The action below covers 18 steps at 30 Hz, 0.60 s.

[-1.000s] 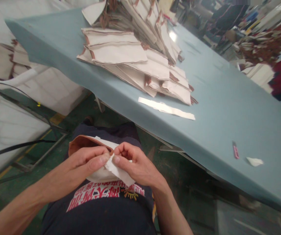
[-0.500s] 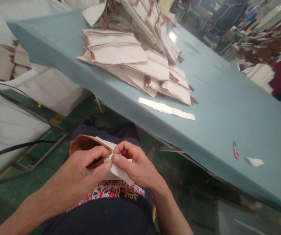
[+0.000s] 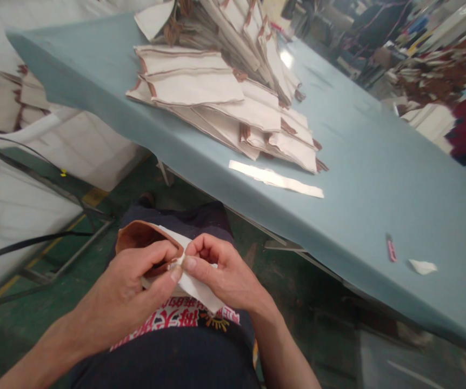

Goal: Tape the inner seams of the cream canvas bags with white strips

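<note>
Work held in the two hands, seen from above. The piece in work, a cream fabric pouch with a brown lining [image 3: 138, 235], is off the bench [image 3: 371, 216], held above the person's lap just outside the near edge; its mouth gapes toward the left, showing the brown interior. The left hand [image 3: 131, 292] pinches the right-hand end of the pouch's rim between thumb and forefinger. The right hand [image 3: 220, 273] has its thumb and forefinger pressed together on a white piece [image 3: 200, 294] at the same spot, its other fingers curled; the fingertips of both hands meet or nearly so. The white piece slants downward beneath the right hand; whether it is joined to the pouch cannot be told. Below the hands, a dark garment [image 3: 168, 351] bears red and white lettering.

On the bench, toward its left end, cream pouches with brown trim [image 3: 196, 86] lie overlapped, with a further heap [image 3: 237, 40] behind them toward the far edge. A pale strip [image 3: 275, 179] lies between the nearer pouches and the near edge, roughly parallel to that edge. Farther right, a pink-handled tool [image 3: 391, 249] lies just beside a small white scrap [image 3: 423, 267].
</note>
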### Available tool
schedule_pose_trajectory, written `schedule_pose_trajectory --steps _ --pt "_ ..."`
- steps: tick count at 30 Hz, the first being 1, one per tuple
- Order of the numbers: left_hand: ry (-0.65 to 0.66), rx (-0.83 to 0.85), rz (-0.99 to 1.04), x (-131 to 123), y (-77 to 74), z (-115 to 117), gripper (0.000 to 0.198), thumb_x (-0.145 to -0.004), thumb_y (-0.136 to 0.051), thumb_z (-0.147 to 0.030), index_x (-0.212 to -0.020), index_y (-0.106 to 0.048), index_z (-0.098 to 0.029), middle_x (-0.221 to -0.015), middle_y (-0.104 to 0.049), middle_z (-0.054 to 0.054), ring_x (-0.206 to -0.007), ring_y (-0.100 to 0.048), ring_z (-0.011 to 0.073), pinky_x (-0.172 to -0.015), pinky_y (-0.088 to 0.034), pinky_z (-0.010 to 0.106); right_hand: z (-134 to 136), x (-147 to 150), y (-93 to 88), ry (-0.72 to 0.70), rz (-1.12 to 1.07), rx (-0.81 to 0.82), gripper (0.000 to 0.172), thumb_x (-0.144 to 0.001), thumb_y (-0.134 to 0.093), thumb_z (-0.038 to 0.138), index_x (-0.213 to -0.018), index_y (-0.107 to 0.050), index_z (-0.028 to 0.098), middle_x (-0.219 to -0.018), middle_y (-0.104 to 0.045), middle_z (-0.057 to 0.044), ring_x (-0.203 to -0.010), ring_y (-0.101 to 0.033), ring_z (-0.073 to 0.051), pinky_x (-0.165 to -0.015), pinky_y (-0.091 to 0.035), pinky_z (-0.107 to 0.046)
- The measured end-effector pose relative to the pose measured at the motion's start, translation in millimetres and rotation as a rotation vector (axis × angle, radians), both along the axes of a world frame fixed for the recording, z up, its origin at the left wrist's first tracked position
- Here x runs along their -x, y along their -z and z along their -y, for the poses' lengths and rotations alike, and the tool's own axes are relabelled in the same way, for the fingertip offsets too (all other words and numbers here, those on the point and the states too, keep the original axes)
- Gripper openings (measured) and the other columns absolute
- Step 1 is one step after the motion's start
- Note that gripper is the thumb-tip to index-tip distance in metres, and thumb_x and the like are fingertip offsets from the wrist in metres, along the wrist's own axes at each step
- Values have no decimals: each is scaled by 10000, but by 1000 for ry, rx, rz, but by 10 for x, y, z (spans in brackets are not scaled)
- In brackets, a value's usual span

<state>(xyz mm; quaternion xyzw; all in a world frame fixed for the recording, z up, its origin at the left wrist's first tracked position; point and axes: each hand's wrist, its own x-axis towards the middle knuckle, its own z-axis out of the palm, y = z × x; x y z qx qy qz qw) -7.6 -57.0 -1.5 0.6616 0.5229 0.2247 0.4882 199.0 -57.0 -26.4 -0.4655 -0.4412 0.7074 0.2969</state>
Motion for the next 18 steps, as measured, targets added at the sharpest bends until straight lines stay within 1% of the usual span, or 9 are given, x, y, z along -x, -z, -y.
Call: schedule_pose_trajectory --steps 5,11,14,18 --pt "-4 -2 22 -17 16 -14 362 -1042 -557 -429 -741 -648 -249 -707 -677 -31 -651 -568 166 -631 -439 299 -5 7 52 -4 -2 21 616 -890 -876 788 -945 -653 217 -819 -584 49 -704 -457 -124 -635 -356 -280" --pt "2 28 14 4 77 -39 351 -1055 -557 -442 -795 -682 -242 -744 -724 -12 -703 -626 188 -645 -472 292 -22 41 88 -16 8 50 636 -885 -847 825 -954 -627 232 -819 -575 50 -698 -454 -125 -617 -351 -272" --pt "-8 31 18 20 120 -43 368 -1058 -567 -467 -794 -685 -238 -748 -722 -10 -700 -608 188 -662 -480 292 -26 56 132 -27 15 39 621 -910 -828 815 -950 -625 230 -824 -581 46 -709 -466 -128 -625 -363 -269" --pt "-46 82 46 31 199 -27 376 -1062 -578 -480 -802 -693 -234 -750 -693 -18 -691 -579 180 -634 -452 275 -31 80 201 -9 51 2 605 -945 -793 806 -922 -623 225 -829 -581 43 -738 -480 -133 -655 -390 -265"
